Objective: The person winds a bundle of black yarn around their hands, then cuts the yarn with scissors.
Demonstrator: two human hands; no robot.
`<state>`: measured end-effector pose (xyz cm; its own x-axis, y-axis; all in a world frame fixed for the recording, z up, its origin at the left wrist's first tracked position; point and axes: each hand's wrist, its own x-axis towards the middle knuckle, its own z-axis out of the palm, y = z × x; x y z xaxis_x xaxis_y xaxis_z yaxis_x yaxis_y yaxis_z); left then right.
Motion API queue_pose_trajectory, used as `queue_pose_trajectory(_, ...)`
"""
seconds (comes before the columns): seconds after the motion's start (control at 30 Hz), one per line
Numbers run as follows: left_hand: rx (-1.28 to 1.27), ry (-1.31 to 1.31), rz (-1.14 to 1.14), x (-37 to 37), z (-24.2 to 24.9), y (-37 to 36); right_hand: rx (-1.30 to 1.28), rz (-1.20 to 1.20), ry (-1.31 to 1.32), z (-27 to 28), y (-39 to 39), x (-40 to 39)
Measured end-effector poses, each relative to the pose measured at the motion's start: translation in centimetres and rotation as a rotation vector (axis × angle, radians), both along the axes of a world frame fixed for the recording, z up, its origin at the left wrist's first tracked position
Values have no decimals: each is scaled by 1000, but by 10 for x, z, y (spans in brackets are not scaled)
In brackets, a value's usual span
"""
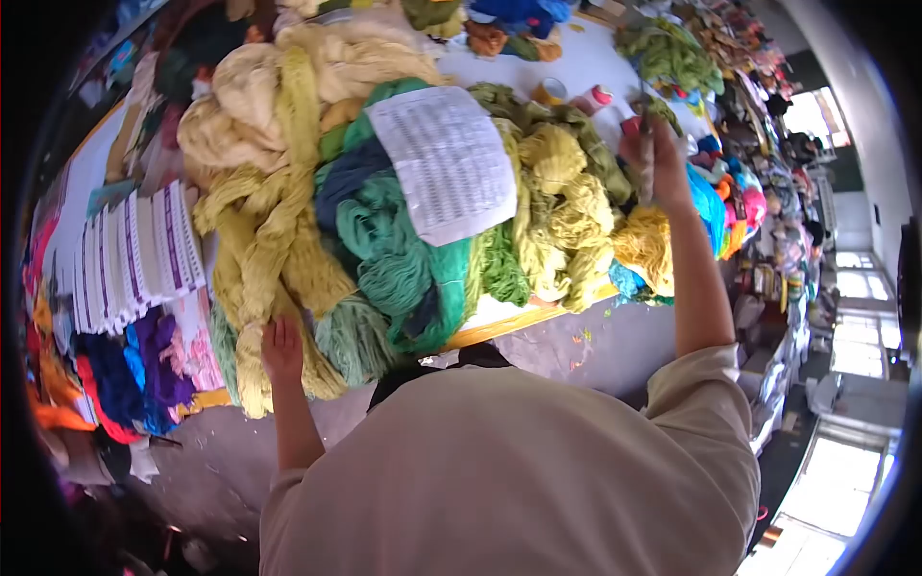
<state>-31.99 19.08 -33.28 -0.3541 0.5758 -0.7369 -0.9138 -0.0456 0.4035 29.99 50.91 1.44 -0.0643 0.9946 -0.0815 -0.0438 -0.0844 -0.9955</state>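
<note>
My left hand rests on a long mustard-yellow yarn skein that hangs over the front table edge, its fingers lying along the strands. My right hand is raised at the right side of the table, closed around a narrow grey object that is blurred; I cannot tell its kind. Below that hand lies a golden-orange skein. Between my hands, a printed paper sheet covers part of the teal-green skeins. Pale yellow skeins sit right of the sheet.
Cream skeins are heaped at the back left. A stack of white cards with purple stripes stands at the left. Near the back are a small pink-capped container and olive-green yarn. The wooden table edge runs along the front.
</note>
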Motion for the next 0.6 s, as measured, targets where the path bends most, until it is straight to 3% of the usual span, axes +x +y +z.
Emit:
queue_pose_trajectory(0.07,-132,52,-65,10,9,-11,194,-62,-816,-58,-22,59)
queue_pose_trajectory(0.1,-167,93,-104,15,11,-15,225,-134,-947,-75,-40,63)
queue_pose_trajectory(0.2,-242,247,-173,49,39,-21,56,-85,-635,-148,-54,99)
queue_pose_trajectory(0.23,-240,291,-206,61,44,-25,15,-161,-405,-163,-56,92)
queue_pose_trajectory(0.27,-256,318,-213,75,48,-27,98,-14,-827,-177,-57,101)
queue_pose_trajectory(0.37,-251,345,-274,124,56,-31,185,8,-933,-176,-46,83)
queue_pose_trajectory(0.43,-244,338,-301,184,85,-17,97,67,-707,-181,-23,97)
queue_pose_trajectory(0.5,-306,592,-460,237,100,-3,149,96,-485,-171,-4,116)
queue_pose_trajectory(0.53,-382,748,-547,266,119,11,18,122,-189,-168,3,128)
queue_pose_trajectory(0.6,-160,945,-645,312,141,34,105,148,-145,-126,7,134)
